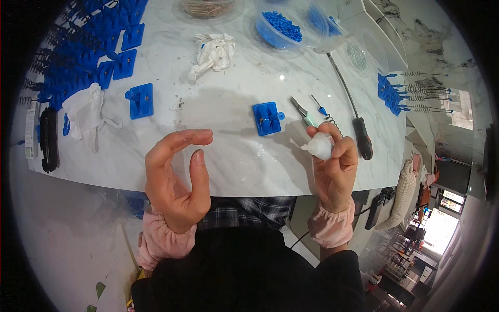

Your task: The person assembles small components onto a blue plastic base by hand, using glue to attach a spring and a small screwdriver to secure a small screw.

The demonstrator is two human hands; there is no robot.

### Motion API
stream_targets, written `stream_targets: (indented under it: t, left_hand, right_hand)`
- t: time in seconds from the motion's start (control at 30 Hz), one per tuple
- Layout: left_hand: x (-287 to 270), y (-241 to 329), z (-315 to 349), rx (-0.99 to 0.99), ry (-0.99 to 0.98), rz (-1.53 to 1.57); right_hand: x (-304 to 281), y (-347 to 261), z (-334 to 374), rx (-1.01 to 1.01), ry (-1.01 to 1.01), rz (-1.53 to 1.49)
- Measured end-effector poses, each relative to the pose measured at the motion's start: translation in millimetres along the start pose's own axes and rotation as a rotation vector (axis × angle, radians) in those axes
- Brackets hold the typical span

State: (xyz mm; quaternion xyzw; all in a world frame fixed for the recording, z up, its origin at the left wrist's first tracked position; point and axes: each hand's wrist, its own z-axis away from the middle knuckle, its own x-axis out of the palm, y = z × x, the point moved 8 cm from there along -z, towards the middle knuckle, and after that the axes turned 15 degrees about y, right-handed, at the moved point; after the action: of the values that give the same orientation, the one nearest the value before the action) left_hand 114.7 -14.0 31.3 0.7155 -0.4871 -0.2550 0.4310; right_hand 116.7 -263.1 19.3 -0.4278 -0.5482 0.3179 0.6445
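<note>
My right hand (335, 169) is closed around a small white squeeze bottle (321, 146), its narrow tip turned to the left. Over the table's near edge, my left hand (179, 179) holds nothing; its fingers are bent, with a gap between thumb and forefinger. A square blue plastic base (267, 119) with a round knob lies between and beyond the hands. Just past my right hand are pliers (301, 108) with pale green handles, partly hidden by the fingers. Beside them is a thin rod with a blue piece (323, 111) and a dark spring.
A second blue base (140, 101) lies left, near many assembled blue pieces (104, 44). Crumpled tissues (214, 54) lie farther back. Tubs hold blue beads (280, 28) and brown pieces (208, 8). A long screwdriver (359, 132) and spring-tipped blue pieces (390, 93) lie right.
</note>
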Motion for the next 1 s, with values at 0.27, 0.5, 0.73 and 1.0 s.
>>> stream_targets:
  t: [0.27,0.5,0.73,1.0]
  left_hand:
    - [3,0,1,-0.001,0.006,-0.032]
    - [4,0,2,-0.016,-0.015,-0.044]
    - [4,1,1,0.006,-0.010,-0.083]
    - [2,0,2,0.002,-0.016,-0.077]
  right_hand:
    - [0,-16,7,-0.227,0.073,0.247]
    - [1,-16,9,-0.264,0.049,0.254]
    - [3,-13,7,-0.190,0.060,0.243]
    - [-3,3,0,0.060,0.170,-0.007]
